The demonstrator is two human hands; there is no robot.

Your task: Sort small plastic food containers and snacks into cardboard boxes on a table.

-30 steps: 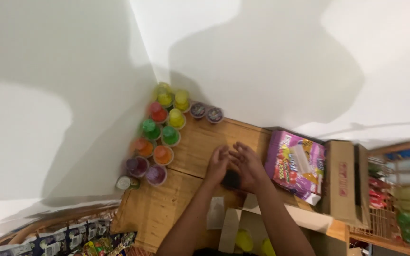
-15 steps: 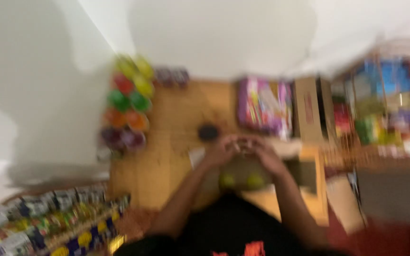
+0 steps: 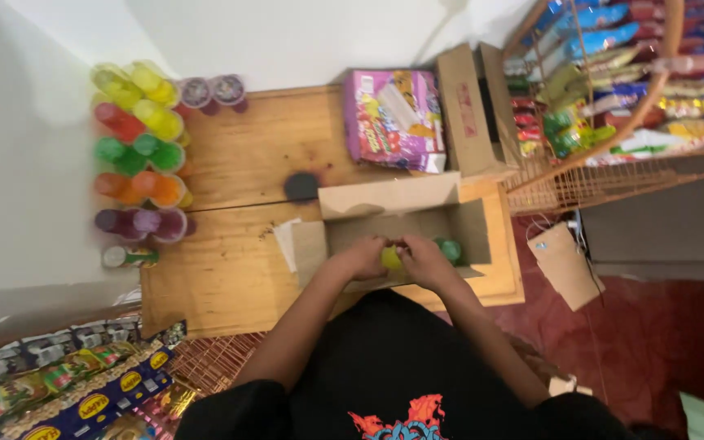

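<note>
Both our hands sit inside the open cardboard box (image 3: 401,208), meeting over a small yellow-green cup (image 3: 390,258): left hand (image 3: 362,257) grips its left side, right hand (image 3: 423,256) grips its right side, fingers curled on it. That cup is low in the box, near the front wall, and a green cup (image 3: 450,249) lies just right of our right hand, also in the box. Going left to right from the box as landmark: far left of it, against the white wall (image 3: 26,163), stand rows of coloured jelly cups (image 3: 136,155), yellow at the back, then red, green, orange, purple nearest us, with a small can (image 3: 128,257) in front of them. Two purple-lidded cups (image 3: 211,90) sit behind, at the wooden table's (image 3: 222,277) far edge. Just left of the box's back flap lies a dark round lid (image 3: 301,186). Behind the box is a pink snack pack (image 3: 393,118), a second brown carton (image 3: 470,110) beside it. Right of the box stands a wire rack (image 3: 613,122) of packets.
</note>
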